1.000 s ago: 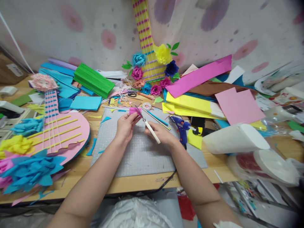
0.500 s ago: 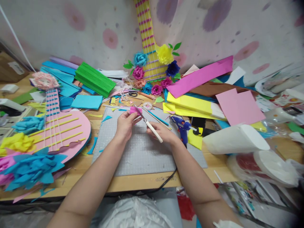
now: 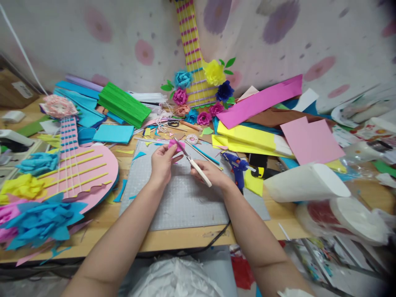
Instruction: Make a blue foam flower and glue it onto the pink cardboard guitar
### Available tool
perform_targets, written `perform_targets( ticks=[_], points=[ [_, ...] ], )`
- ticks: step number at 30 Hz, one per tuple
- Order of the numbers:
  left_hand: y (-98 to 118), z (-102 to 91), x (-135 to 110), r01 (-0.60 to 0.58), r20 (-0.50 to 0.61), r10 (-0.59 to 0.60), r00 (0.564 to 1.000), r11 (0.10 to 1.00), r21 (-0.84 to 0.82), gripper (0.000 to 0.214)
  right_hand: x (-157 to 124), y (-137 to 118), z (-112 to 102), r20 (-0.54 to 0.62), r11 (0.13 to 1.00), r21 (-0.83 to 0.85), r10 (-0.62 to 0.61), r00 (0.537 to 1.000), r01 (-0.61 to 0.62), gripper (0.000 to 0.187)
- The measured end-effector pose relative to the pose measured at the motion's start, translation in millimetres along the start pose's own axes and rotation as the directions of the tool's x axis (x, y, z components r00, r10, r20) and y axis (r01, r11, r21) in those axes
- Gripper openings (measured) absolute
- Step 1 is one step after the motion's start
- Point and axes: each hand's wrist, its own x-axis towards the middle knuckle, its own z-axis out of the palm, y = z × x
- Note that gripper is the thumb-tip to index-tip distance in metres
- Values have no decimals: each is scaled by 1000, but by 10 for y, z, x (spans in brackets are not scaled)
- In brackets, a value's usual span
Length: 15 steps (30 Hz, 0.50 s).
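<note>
Between its thumb and fingers, my left hand pinches a small piece of magenta paper. My right hand grips scissors with white handles. The scissor blades point up and left and lie against the paper; whether they are cutting into it is too small to tell. Both hands are above a grey cutting mat. Just beyond them is a small round white disc, and thin blue and pale sticks lie near my right hand.
A blue glue gun stands right of the mat. At left lies a pink paper guitar with paper flowers; a yellow one leans at the back. Coloured paper is piled behind. White cylindrical containers lie at right, and a black cable crosses the front edge.
Both hands stay nearly in place. The magenta paper has tilted slightly in my left fingers, and the scissors have barely shifted.
</note>
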Motion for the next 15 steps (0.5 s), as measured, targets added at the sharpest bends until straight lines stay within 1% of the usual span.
perform_targets(
  ticks=[6, 15],
  points=[
    [24, 7, -3, -2, -45, 4, 999, 999, 48, 23, 5, 2, 0, 17, 1000, 12, -1, 1000, 0, 35],
    [56, -28, 27, 3, -32, 0, 999, 995, 95, 23, -1, -5, -17, 38, 999, 34, 28, 999, -29, 32]
  ],
)
